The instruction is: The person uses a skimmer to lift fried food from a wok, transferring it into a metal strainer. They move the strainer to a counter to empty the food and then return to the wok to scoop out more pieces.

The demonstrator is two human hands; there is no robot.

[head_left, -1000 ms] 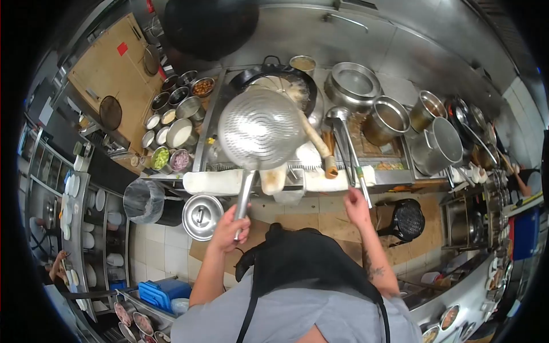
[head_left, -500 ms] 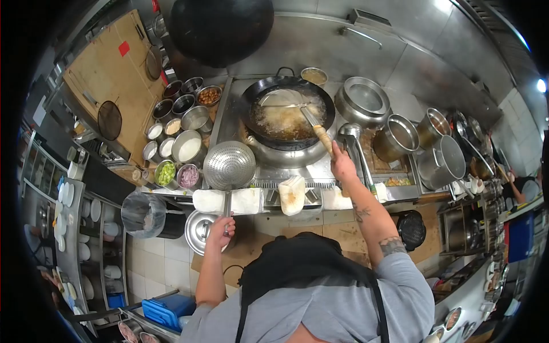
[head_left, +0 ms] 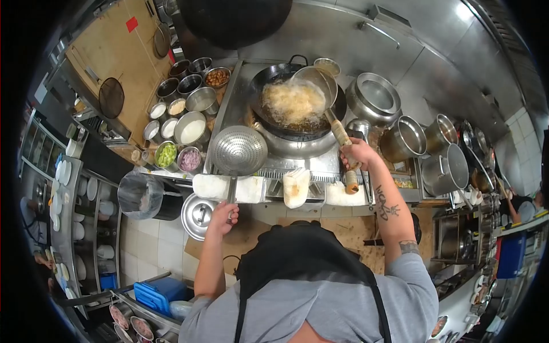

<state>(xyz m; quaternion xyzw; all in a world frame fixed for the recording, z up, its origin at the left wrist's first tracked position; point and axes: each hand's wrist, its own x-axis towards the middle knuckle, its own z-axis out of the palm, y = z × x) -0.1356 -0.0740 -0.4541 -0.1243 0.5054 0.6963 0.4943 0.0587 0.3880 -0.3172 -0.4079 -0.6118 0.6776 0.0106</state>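
Observation:
My left hand is wrapped round the metal handle of a perforated skimmer, whose round bowl lies level over the stove's front left edge. My right hand grips the wooden handle of a wire-mesh strainer. The strainer's bowl is tilted over the right side of a black wok. Pale golden food, of a kind I cannot make out, bubbles in the wok's oil, left of the mesh.
Several pots of sauces and chopped vegetables stand left of the stove. Behind the wok sits a metal bowl. Tall steel pots are at right. Folded white cloths lie along the front edge. Another wok hangs above.
My right hand has drawn the strainer back and to the right, tilting it up off the wok's middle, and the bubbling food shows more. My left hand still holds the skimmer.

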